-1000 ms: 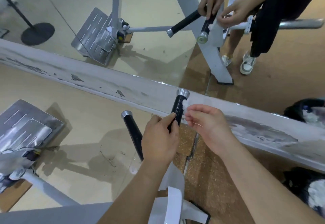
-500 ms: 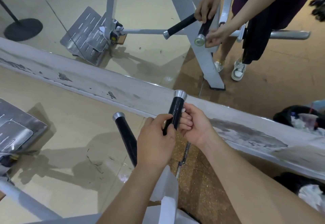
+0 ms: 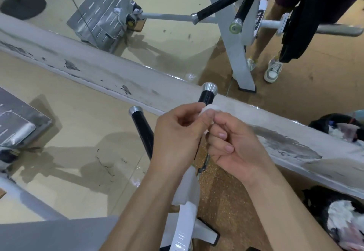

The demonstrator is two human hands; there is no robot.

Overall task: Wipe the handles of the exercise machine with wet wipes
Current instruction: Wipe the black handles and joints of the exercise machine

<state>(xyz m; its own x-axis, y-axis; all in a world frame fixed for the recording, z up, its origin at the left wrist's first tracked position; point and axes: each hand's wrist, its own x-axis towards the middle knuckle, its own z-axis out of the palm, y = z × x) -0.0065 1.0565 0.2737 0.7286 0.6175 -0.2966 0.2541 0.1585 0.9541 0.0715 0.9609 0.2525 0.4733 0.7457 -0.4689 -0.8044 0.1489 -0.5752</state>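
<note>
At the capped handle, left grip and right grip now both pinch the wipe; wiping paused, probably refolding.

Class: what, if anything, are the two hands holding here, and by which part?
A white wet wipe, bunched up and pinched by its lower part between the left hand and the right hand, in front of the black handle.

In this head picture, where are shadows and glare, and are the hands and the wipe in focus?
Head view: soft grey shadows lie on the beige floor at left; a small glare spot shines on it beside the left forearm; left hand, right hand and wet wipe look fairly sharp, only slightly soft.
</note>
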